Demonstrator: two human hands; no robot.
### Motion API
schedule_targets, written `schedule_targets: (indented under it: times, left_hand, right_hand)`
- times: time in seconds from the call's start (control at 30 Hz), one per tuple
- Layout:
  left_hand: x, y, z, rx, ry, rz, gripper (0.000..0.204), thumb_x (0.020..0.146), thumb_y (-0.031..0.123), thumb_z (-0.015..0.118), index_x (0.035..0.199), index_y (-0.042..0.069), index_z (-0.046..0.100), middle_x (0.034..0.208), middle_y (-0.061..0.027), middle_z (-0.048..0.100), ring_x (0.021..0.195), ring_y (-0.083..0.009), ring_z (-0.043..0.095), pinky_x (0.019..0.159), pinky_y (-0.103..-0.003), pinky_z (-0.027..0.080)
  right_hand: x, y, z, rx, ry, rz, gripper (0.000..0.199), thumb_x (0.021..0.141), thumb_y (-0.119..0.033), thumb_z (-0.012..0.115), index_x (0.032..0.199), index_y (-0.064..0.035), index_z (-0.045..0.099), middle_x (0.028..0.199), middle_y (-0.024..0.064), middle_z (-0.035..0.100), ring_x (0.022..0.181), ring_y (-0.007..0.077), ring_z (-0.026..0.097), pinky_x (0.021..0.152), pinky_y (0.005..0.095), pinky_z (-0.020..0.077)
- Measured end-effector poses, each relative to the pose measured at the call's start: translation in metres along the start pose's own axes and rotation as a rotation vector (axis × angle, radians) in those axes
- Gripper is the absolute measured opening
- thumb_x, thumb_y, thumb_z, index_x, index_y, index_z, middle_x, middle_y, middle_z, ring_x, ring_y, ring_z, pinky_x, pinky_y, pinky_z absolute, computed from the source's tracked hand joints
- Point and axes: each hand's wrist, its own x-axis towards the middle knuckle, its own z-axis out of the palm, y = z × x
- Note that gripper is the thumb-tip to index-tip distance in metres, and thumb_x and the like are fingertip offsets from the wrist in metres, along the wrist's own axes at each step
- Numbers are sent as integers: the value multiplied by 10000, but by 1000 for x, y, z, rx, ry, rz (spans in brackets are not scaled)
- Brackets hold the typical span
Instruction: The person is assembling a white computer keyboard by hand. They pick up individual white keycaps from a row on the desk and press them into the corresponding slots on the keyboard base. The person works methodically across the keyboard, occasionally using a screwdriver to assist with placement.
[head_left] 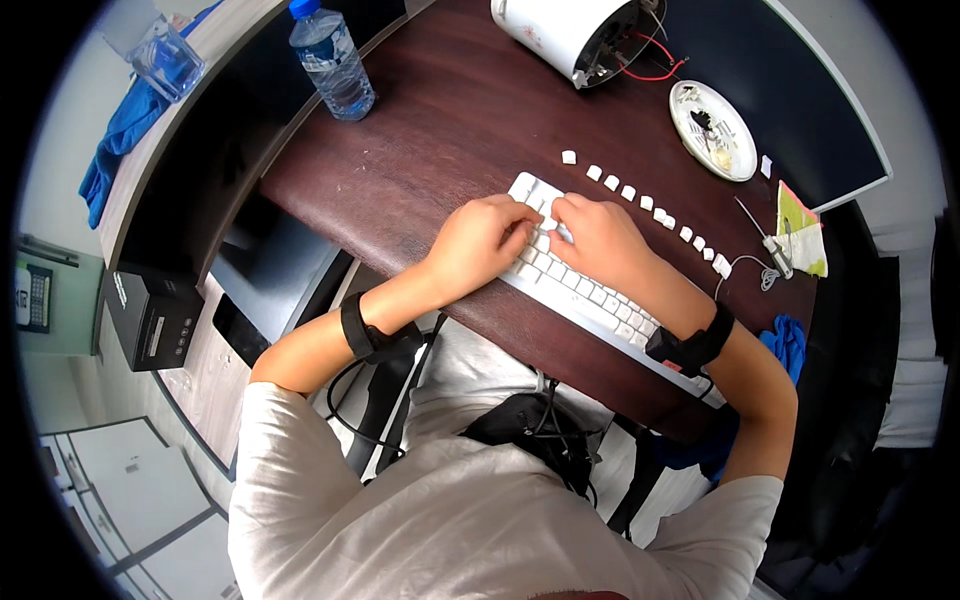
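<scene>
A white keyboard [572, 284] lies slantwise along the near edge of the dark red-brown desk [440, 120]. Over its far left end both my hands meet, close together. My left hand [482, 242] is closed, with thumb and index finger pinched at the keys. My right hand [602, 238] comes from the other side, fingers curled down onto the same keys. Whatever the fingertips hold is hidden under them. Beyond the keyboard, several loose white keycaps [628, 193] form a slanting row. Each wrist wears a black band.
A water bottle [335, 70] stands far left. At the back lie a white cylindrical housing [545, 32] with red wires and a soiled white round dish [738, 140]. To the right are a screwdriver-like tool [778, 257], a coiled cable [768, 280], a yellow-green cloth [798, 232] and a dark panel [800, 90].
</scene>
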Motion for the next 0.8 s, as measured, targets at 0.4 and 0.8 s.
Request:
schedule_targets:
  times: [0.4,0.8]
  left_hand:
    - [-7,3,2,176,11,127,217,820,74,666,1023,49,736,869,-95,630,735,-273,662,668,-381,544]
    - [-8,-4,4,270,28,274,170,809,104,681,961,50,736,862,-79,620,751,-262,645,649,-387,529]
  right_hand:
    - [-4,2,5,-281,12,-265,102,804,-65,612,869,-51,535,811,81,559,662,229,650,558,341,535]
    - [7,17,-13,-293,-128,-426,71,848,-101,583,914,-97,555,824,47,563,717,206,660,610,341,533]
